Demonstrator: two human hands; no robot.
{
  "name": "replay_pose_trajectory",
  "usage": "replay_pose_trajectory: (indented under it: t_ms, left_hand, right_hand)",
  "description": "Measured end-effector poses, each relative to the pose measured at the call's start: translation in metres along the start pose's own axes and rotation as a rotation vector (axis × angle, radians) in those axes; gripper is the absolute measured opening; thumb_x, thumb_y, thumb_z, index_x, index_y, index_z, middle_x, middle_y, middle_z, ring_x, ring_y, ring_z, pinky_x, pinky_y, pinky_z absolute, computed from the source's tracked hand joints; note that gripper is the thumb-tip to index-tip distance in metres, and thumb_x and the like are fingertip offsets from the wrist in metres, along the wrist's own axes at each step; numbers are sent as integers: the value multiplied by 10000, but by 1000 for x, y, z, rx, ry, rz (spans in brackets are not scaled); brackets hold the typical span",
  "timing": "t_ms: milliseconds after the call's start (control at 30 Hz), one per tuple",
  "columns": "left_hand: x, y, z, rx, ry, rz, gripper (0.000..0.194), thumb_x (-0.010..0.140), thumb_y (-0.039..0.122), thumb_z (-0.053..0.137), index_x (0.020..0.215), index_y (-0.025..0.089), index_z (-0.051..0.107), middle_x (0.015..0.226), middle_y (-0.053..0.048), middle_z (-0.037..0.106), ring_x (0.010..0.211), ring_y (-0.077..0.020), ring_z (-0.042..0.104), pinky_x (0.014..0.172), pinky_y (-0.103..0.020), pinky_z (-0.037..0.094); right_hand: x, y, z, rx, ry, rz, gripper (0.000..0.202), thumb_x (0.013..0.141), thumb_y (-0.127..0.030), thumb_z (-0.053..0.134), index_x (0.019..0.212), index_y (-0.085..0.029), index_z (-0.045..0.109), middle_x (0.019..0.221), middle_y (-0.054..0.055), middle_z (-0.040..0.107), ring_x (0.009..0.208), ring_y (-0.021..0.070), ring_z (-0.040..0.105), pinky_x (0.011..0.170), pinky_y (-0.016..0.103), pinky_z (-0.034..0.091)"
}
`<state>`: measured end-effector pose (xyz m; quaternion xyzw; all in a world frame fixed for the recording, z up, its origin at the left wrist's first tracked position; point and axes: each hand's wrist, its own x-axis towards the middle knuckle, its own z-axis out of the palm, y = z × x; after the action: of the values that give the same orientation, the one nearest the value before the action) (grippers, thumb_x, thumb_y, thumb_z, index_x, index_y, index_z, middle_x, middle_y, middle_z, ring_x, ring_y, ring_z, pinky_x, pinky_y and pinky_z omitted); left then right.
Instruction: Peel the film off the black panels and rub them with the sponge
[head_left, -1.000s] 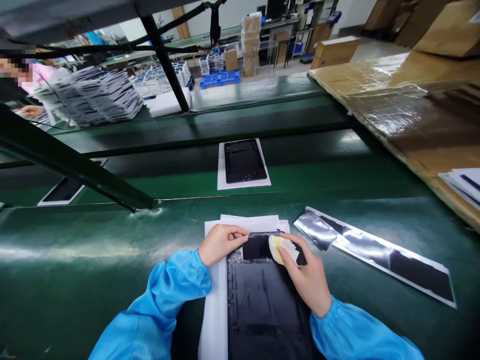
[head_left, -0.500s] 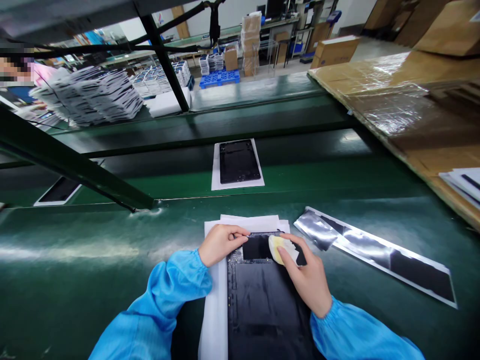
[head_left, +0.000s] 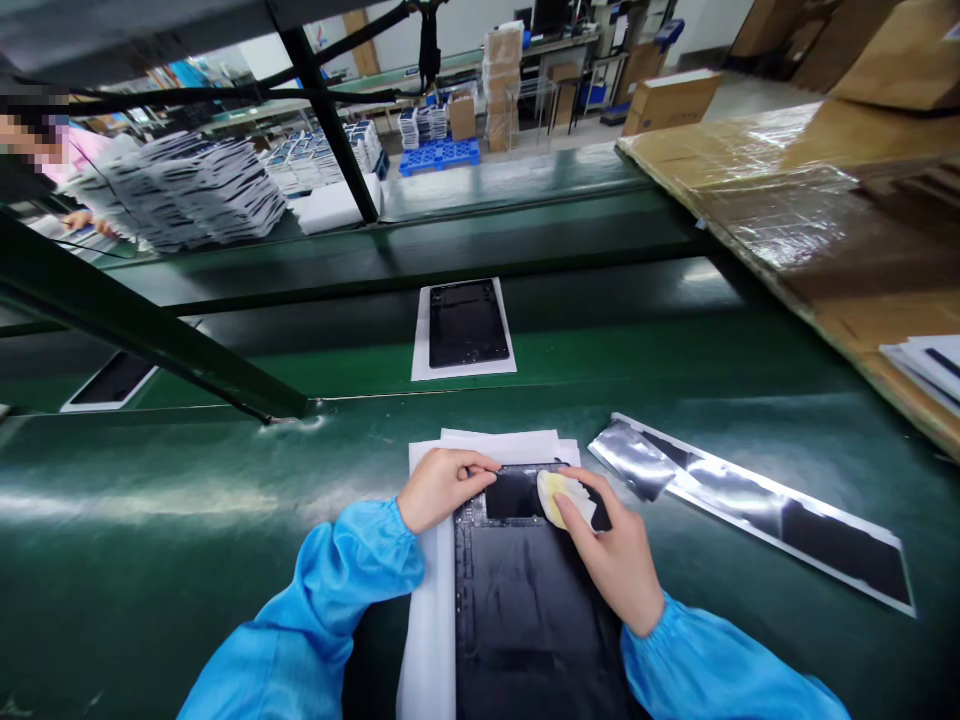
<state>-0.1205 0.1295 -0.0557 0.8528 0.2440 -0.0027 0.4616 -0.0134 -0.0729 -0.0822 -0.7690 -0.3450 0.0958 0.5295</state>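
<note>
A black flat device [head_left: 536, 610] with a circuit strip along its top and left lies on white foam sheets [head_left: 429, 640] in front of me. My left hand [head_left: 442, 487] pinches at the device's top left corner; what sits between thumb and forefinger is too small to make out. Between the thumb and fingers of my right hand [head_left: 619, 555] is a white and yellowish pad [head_left: 559, 500], which rests on the dark rectangle [head_left: 514, 494] at the device's top. Right of the device lies a long white-edged strip with black and silvery film [head_left: 772, 510].
Beyond the bench [head_left: 225, 470], a belt [head_left: 337, 350] carries a black tablet [head_left: 469, 322] on a white sheet and another [head_left: 116, 380] at left. A green post [head_left: 150, 320] slants at left. Cardboard [head_left: 825, 230] stands at right. A person [head_left: 71, 150] is beside stacked white sheets [head_left: 187, 190].
The tablets on the belt have shifted slightly left. A hand of the other person now shows by the stack at the far left. My hands have barely moved.
</note>
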Motion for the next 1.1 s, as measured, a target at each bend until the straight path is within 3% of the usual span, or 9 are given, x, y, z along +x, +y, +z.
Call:
replay_pose_trajectory:
  t_ms: [167,633,967,1100]
  left_hand:
    - [-1,0,0,11,6,11,171,804,194,660,941,202,761,655,26,668,567,-105,561,596,-185,439]
    - [-8,2,6,220,63,124,193,804,176,695,981,243,733,802,33,683,569,-87,541,586,-195,420]
    - [-9,3,5,225,58,124,181,806,167,702,969,241,731,783,44,677,558,-79,537,575,-188,407]
    - [-8,2,5,199,59,120,180,797,163,717,961,236,732,771,49,677,558,-77,534,575,-187,404]
  right_hand:
    - [0,-2,2,-39,-4,-41,193,945,-338,526,1074,-211,593,876,-20,693,381,109,525,452,231,459]
    - [0,-4,0,-64,-31,27,259,923,-399,517,1048,-200,625,985,46,704,423,146,570,497,267,491]
    - [1,-5,-1,-52,-29,42,258,914,-405,527,1035,-199,624,928,40,713,460,163,605,471,253,491]
    - [0,-4,-1,-46,-29,25,245,922,-390,530,1049,-200,617,864,16,712,397,140,558,471,247,486]
